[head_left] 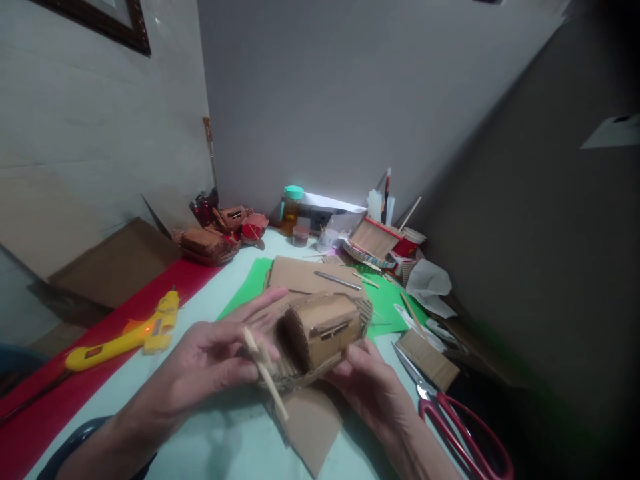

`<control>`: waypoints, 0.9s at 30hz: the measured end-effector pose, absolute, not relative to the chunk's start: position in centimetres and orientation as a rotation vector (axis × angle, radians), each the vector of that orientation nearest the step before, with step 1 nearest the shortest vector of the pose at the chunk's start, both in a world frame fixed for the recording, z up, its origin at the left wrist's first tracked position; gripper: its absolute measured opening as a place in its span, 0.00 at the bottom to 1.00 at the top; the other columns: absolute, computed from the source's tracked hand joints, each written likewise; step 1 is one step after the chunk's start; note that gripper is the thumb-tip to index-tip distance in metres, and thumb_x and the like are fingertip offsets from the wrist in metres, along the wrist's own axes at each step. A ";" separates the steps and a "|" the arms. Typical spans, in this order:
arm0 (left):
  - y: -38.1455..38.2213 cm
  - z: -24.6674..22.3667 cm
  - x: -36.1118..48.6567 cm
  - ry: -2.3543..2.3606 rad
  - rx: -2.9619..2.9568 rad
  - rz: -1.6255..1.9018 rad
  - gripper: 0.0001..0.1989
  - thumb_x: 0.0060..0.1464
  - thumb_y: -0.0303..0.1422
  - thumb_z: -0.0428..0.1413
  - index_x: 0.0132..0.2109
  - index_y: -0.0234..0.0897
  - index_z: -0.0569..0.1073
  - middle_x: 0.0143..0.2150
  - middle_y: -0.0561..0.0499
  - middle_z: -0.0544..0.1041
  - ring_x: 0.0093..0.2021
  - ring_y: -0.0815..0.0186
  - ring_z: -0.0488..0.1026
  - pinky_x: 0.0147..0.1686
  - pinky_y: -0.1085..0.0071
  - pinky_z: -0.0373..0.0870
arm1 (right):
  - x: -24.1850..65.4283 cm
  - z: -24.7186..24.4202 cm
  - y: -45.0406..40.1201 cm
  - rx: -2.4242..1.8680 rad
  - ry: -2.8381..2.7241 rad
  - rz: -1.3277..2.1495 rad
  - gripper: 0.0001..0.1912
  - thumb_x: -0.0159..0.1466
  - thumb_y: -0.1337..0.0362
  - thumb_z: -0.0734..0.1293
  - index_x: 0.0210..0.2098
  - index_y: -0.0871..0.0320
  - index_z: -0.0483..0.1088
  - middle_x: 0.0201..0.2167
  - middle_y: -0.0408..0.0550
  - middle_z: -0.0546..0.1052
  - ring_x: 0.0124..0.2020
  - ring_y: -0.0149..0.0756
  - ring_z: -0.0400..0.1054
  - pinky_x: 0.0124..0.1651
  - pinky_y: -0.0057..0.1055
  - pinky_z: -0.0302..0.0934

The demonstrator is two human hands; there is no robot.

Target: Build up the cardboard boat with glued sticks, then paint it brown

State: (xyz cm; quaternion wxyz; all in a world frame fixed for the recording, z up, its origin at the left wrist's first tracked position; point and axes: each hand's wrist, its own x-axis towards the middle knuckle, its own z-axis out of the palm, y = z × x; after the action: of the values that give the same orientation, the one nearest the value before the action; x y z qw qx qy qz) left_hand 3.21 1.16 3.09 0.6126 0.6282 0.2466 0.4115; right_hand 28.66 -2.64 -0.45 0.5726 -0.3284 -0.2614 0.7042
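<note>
A small cardboard model boat with a rounded cabin is tilted up between my two hands, over the pale tabletop. My left hand pinches a short pale wooden stick between thumb and fingers, in front of the boat's left end. What looks like a shorter wooden piece crosses the stick near its top. The left index finger reaches out beyond the boat's left side. Gripping the boat's lower right edge is my right hand, its fingers partly hidden underneath. A pointed piece of cardboard lies below the boat.
At left lies a yellow glue gun with its cord. Red-handled scissors rest at right beside a cardboard piece. Behind are cardboard sheets, a metal-coloured pen-like tool, brown model boats and a jar.
</note>
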 end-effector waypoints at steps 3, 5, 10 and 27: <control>1.1 2.9 3.1 0.581 1.450 0.954 0.06 0.56 0.39 0.66 0.41 0.50 0.86 0.76 0.55 0.61 0.74 0.44 0.57 0.72 0.49 0.54 | 28.6 -0.6 -2.6 -0.766 -0.620 1.648 0.25 0.53 0.61 0.81 0.47 0.57 0.75 0.48 0.53 0.84 0.46 0.48 0.79 0.52 0.47 0.72; 1.1 2.9 3.1 0.590 1.447 0.945 0.06 0.56 0.38 0.66 0.41 0.50 0.86 0.76 0.56 0.60 0.74 0.44 0.57 0.72 0.51 0.55 | 28.5 -0.6 -2.5 -0.758 -0.620 1.647 0.26 0.52 0.60 0.82 0.49 0.57 0.75 0.48 0.53 0.83 0.46 0.47 0.79 0.52 0.47 0.72; 1.0 3.0 3.2 0.600 1.468 0.950 0.04 0.55 0.38 0.66 0.39 0.51 0.86 0.74 0.57 0.65 0.75 0.47 0.56 0.71 0.54 0.56 | 28.5 -0.7 -2.5 -0.746 -0.621 1.660 0.25 0.53 0.61 0.82 0.48 0.57 0.76 0.43 0.49 0.84 0.40 0.40 0.78 0.49 0.41 0.73; 1.0 3.2 3.1 0.524 1.485 0.930 0.07 0.56 0.40 0.65 0.43 0.49 0.85 0.74 0.51 0.66 0.75 0.44 0.54 0.70 0.50 0.57 | 28.5 -0.1 -2.7 -0.768 -0.608 1.646 0.26 0.54 0.62 0.80 0.50 0.57 0.74 0.48 0.52 0.84 0.46 0.46 0.80 0.53 0.45 0.73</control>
State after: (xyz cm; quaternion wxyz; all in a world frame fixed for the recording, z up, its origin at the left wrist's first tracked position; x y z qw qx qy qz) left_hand 3.14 1.03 3.23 0.6103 0.6431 0.2269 0.4030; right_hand 28.54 -2.73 -0.05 0.5755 -0.3278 -0.2596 0.7029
